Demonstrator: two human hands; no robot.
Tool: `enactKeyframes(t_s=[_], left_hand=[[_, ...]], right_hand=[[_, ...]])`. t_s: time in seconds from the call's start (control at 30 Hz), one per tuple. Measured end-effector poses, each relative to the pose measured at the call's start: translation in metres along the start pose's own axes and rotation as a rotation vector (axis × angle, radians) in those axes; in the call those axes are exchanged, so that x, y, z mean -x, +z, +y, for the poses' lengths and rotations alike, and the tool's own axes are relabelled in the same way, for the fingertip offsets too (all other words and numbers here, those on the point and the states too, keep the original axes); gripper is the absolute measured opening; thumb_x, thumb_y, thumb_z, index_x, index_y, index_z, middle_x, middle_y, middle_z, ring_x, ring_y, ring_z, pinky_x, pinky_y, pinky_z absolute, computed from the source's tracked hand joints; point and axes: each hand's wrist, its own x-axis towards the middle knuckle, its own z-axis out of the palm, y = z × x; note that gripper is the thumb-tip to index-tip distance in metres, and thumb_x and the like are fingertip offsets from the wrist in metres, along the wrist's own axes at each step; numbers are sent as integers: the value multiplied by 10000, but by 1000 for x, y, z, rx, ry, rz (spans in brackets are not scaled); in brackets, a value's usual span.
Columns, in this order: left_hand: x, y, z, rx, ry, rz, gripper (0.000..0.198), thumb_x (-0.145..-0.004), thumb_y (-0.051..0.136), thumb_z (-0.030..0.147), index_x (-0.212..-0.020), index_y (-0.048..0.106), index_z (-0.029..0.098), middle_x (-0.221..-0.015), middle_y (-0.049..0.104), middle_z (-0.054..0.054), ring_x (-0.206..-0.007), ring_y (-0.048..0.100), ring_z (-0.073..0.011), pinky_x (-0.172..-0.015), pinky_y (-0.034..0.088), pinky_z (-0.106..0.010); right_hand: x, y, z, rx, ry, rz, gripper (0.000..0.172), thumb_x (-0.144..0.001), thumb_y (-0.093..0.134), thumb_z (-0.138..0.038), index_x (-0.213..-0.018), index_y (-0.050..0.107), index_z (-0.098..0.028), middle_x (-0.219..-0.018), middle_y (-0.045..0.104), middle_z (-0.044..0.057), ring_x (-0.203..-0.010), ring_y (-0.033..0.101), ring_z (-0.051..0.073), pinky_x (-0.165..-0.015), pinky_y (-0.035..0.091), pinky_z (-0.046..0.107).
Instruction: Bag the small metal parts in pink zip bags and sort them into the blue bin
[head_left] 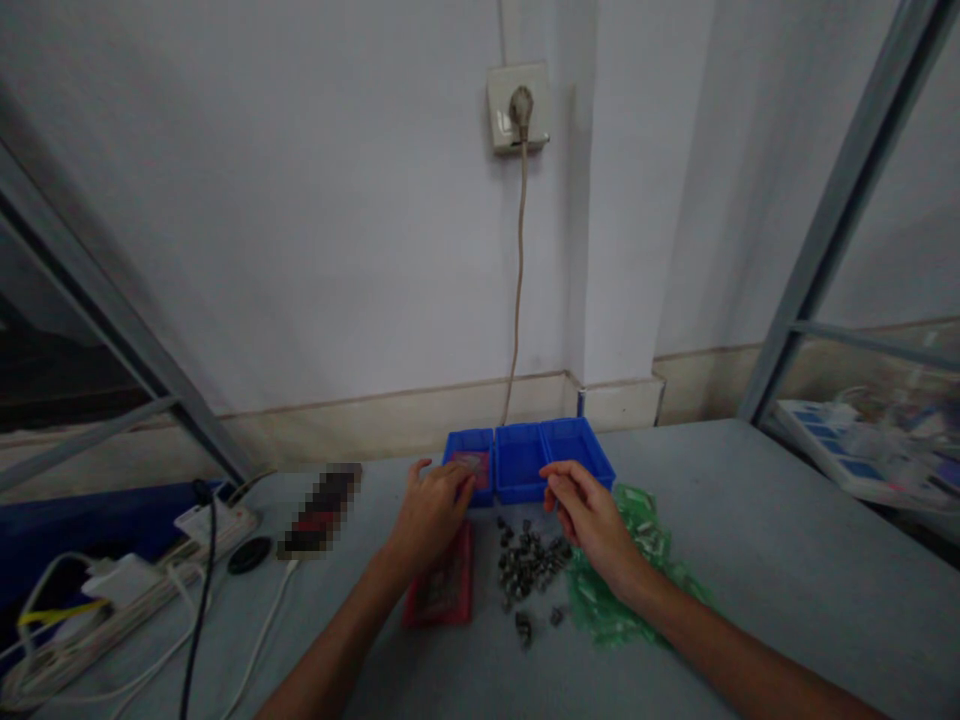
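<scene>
My left hand (436,505) reaches over the near edge of the left blue bin (484,436), its fingers bent together. Inside that bin lies something red with a clear piece on it (471,460); what the fingertips hold, if anything, is hidden. Under my left wrist is a flat red tray or case (441,590). My right hand (592,515) is in front of the other blue bins (521,465), thumb and fingers curled into a pinch, contents too small to make out. Between the hands a heap of small metallic parts (529,565) spreads on the table.
Green plastic packaging (611,600) lies under my right forearm. At left are a power strip (112,610) with cables, a black round cap (250,555) and a blurred-out device (322,510). A white tray with blue compartments (847,450) stands at right, beyond a metal frame post (817,230).
</scene>
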Motion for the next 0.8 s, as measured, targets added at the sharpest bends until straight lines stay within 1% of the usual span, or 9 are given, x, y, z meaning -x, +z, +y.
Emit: enactKeyframes(t_s=[0.13, 0.27, 0.33, 0.4, 0.47, 0.5, 0.6, 0.7, 0.8], left_hand=[[1, -3, 6, -38, 43, -89, 349, -1104, 476, 330, -1043, 808, 242, -1121, 818, -102, -1052, 749, -296, -1203, 309, -559], [0, -4, 9, -48, 54, -127, 369, -1110, 460, 344, -1088, 807, 221, -1119, 807, -128, -1062, 746, -316, -1158, 382, -561], [-3, -4, 6, -36, 65, -124, 355, -1103, 449, 290, -1118, 796, 219, -1153, 796, -128, -1115, 732, -313, -1126, 435, -521], [-7, -5, 2, -16, 66, -107, 361, -1082, 426, 198, -1201, 766, 215, -1235, 770, -128, -1178, 711, -287, -1089, 485, -454], [-13, -7, -4, 16, 62, -89, 416, -1037, 409, 101, -1299, 719, 195, -1318, 733, -140, -1205, 699, -262, -1060, 520, -408], [-17, -8, -7, 25, 63, -97, 439, -1006, 413, 61, -1301, 715, 178, -1321, 729, -151, -1192, 703, -261, -1048, 532, -400], [-32, -8, -14, 6, 68, -159, 401, -954, 484, 45, -1237, 746, 158, -1248, 756, -167, -1149, 718, -284, -1028, 545, -399], [-48, -6, -17, -28, 53, -245, 287, -893, 589, 35, -1065, 780, 163, -1058, 793, -158, -1040, 744, -301, -946, 565, -370], [-60, -2, -19, -57, 27, -317, 214, -850, 687, 24, -996, 773, 154, -1006, 791, -145, -1004, 749, -294, -920, 570, -352]], right_hand=[[0, 0, 0, -8, -14, -6, 392, -936, 670, -620, -1046, 694, -245, -731, 631, -10, -463, 415, 120, -404, 250, 245], [0, 0, 2, -22, -9, -4, 392, -936, 685, -610, -1050, 701, -236, -720, 631, -12, -457, 417, 109, -403, 241, 234], [0, 0, 2, -12, -9, -2, 388, -939, 685, -607, -1047, 706, -235, -723, 635, -9, -469, 434, 113, -409, 253, 232], [0, 0, 2, -7, -14, -7, 387, -944, 681, -608, -1039, 706, -233, -726, 635, -8, -475, 438, 113, -412, 259, 232], [0, -1, 3, -3, -15, -16, 390, -948, 675, -611, -1036, 704, -232, -728, 636, -8, -471, 429, 111, -409, 249, 233], [0, -1, 4, 2, -15, -21, 392, -950, 673, -611, -1038, 704, -230, -731, 639, -7, -470, 425, 110, -407, 243, 234], [0, -2, 5, 18, -13, -21, 399, -951, 671, -613, -1044, 705, -226, -739, 643, -5, -472, 421, 107, -404, 243, 233], [-1, -2, 6, 16, -1, -18, 410, -943, 679, -620, -1045, 703, -224, -737, 635, -11, -471, 421, 103, -401, 252, 227], [-2, -2, 7, 7, 3, -14, 433, -929, 687, -639, -1043, 702, -221, -733, 633, -11, -460, 412, 100, -391, 245, 227]])
